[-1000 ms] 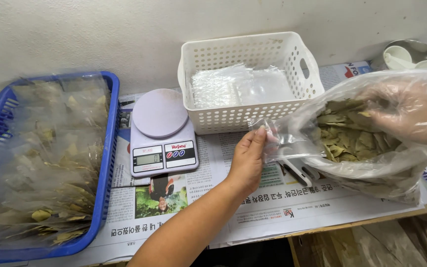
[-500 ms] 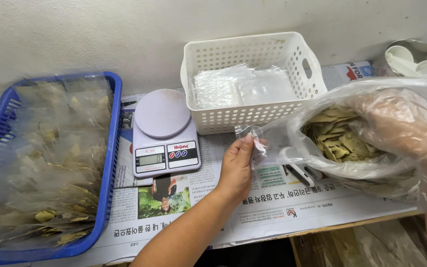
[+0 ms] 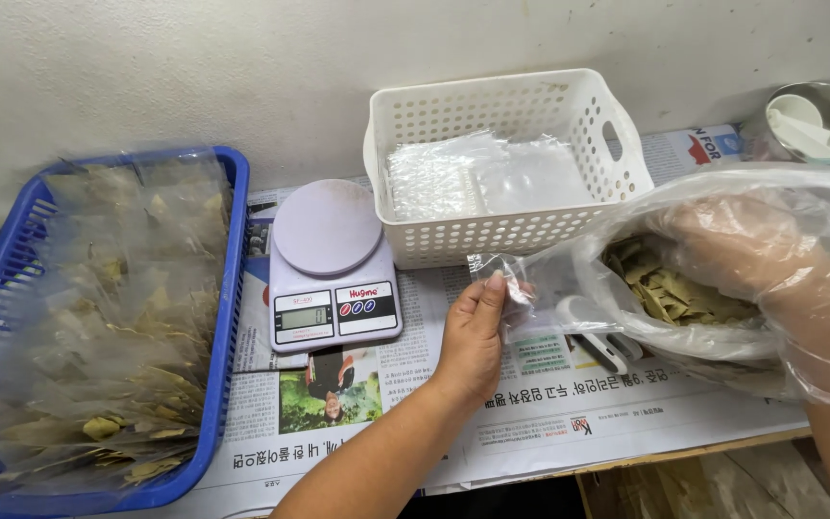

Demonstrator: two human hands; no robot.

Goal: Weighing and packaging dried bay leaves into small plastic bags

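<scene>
My left hand (image 3: 475, 338) pinches a small clear plastic pouch (image 3: 506, 288) by its edge, just right of a lilac kitchen scale (image 3: 330, 264). My right hand (image 3: 770, 279), in a loose clear plastic glove, reaches into a large clear bag of dried leaves (image 3: 670, 288) at the right. Its fingers are among the leaves; I cannot tell whether they are closed on any. The pouch hangs close to the bag's mouth.
A white perforated basket (image 3: 501, 226) with empty clear pouches stands behind the scale. A blue basket (image 3: 218, 317) of filled leaf pouches sits at the left. Newspaper (image 3: 549, 423) covers the table. Metal bowl (image 3: 818, 111) at far right; wall close behind.
My left hand has drifted slightly left and up with the pouch. My right hand has pushed deeper into the leaf bag.
</scene>
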